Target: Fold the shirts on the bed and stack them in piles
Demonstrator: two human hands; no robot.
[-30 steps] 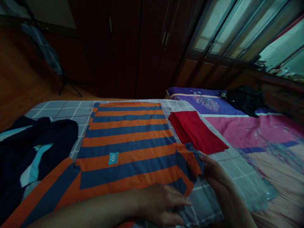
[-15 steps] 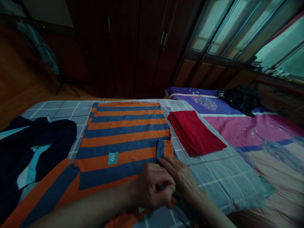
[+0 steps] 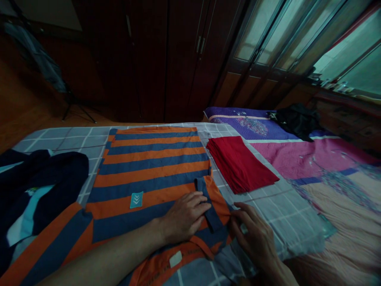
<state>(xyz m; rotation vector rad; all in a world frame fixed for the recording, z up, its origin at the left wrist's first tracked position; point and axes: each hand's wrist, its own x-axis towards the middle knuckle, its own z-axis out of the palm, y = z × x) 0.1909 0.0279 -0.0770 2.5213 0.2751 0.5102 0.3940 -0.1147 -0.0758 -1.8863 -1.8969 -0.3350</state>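
Observation:
An orange and blue striped shirt lies spread on a grey checked cloth, a small turquoise patch on it. Its sleeve on the right is folded inward over the body, with the cuff band lying across the stripes. My left hand rests flat on the shirt, fingers stretched out to the cuff band. At the outer edge of that sleeve, my right hand pinches the orange fabric between thumb and fingers. The collar, with a pale label, lies below my left wrist.
A folded red cloth lies to the right of the shirt. Dark navy clothing is heaped on the left. Beyond the checked cloth is a bed with a purple and pink cover, a black item on it. Dark wardrobes stand behind.
My hands have moved apart: the left now lies flat on the shirt, the right has shifted to the sleeve's outer edge. The folded sleeve is spread wider. The view has shifted slightly.

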